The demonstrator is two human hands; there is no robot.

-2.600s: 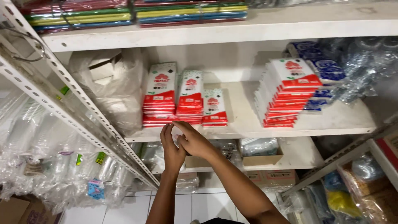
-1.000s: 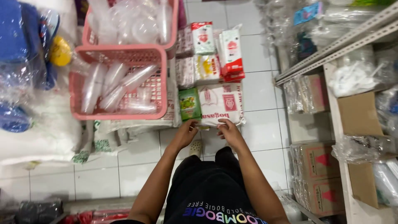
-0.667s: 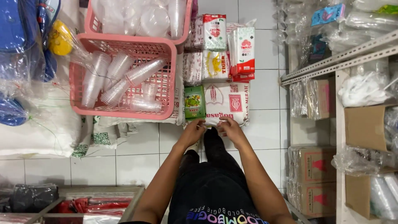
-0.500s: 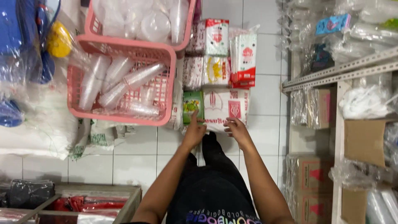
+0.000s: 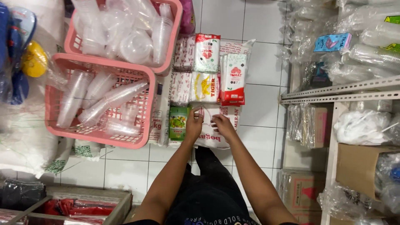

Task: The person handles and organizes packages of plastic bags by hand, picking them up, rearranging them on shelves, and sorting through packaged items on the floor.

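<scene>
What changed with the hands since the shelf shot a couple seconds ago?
The view swung from the shelf down to the floor. Both hands came down: the left hand and right hand now rest on the white packet beside the green packet. For the last second, the pink baskets and packet stacks stayed put.

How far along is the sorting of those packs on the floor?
Several flat packs already lie in rows beside the pink basket. In hand: left hand and right hand rest on the white pack nearest the person. Its placing isn't finished; I can't tell what else remains.
</scene>
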